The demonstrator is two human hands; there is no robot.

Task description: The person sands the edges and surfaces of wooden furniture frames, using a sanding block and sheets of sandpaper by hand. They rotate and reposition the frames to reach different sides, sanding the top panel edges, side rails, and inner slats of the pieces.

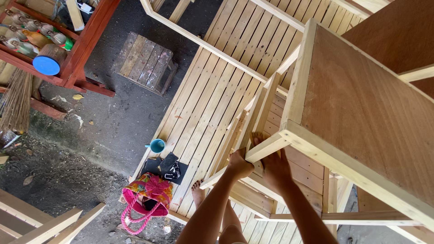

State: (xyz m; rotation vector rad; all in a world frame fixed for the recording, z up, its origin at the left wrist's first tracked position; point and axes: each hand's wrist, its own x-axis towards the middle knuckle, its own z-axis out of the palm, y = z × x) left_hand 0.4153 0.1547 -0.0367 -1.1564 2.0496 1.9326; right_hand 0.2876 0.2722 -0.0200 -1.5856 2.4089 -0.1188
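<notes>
Both hands up on the wooden cabinet frame (pixel 361 113), at its lower corner rail (pixel 266 149).

Left hand (pixel 238 165): curled round the end of that rail, fingers wrapped under it, thumb side up. Closed grip on the rail.
Right hand (pixel 273 167): pressed against the underside of the same rail just beside the left, fingers (pixel 257 138) reaching up past the edge. Looks like a grip, but the rail hides the fingertips, so can't tell if they're hooked over or lying flat.

Key relation: frame sits at 1–2 o'clock from the hands, tipped, brown panel face toward the camera. Rail's long axis runs roughly 8 to 2 o'clock. Left hand is at the free end, right hand further in toward the frame body, so nearer its bulk.

Underneath: slatted wooden bed platform (pixel 212 86), bare foot (pixel 197 192) on it. At 9 o'clock from the hands, a teal mug (pixel 157 145), black pouch (pixel 165 167), pink floral bag (pixel 147 194) at the platform edge.
</notes>
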